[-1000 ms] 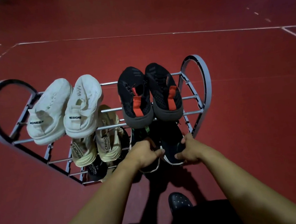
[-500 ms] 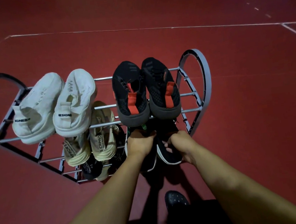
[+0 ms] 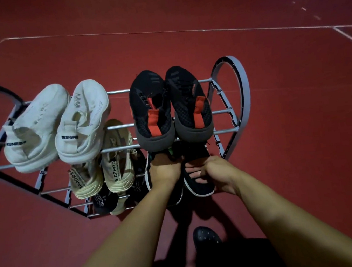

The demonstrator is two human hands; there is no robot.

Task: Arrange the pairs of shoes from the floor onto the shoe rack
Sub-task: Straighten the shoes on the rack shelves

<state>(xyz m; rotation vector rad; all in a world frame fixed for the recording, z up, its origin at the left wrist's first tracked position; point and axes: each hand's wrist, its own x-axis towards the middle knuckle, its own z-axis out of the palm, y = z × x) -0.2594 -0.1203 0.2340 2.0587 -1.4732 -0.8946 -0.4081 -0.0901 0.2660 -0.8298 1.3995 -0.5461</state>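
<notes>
Left hand: the left hand [image 3: 165, 169] is reaching into the rack's middle tier, its grip curling over the heel of the left black white-soled shoe [image 3: 153, 178].
Right hand: the right hand [image 3: 216, 173] is holding the heel of the right black white-soled shoe [image 3: 199, 185], grip closing round it.
Rack: the shoe rack [image 3: 240, 97] is standing on the red floor [image 3: 298, 121].
Top tier: white sneakers [image 3: 62, 125] and black-and-red sneakers [image 3: 170, 110] are sitting side by side.
Middle tier, left: beige sneakers [image 3: 107, 168] are resting there.

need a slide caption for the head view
Both hands, left hand and right hand, push black white-soled shoes onto the shoe rack.
</notes>
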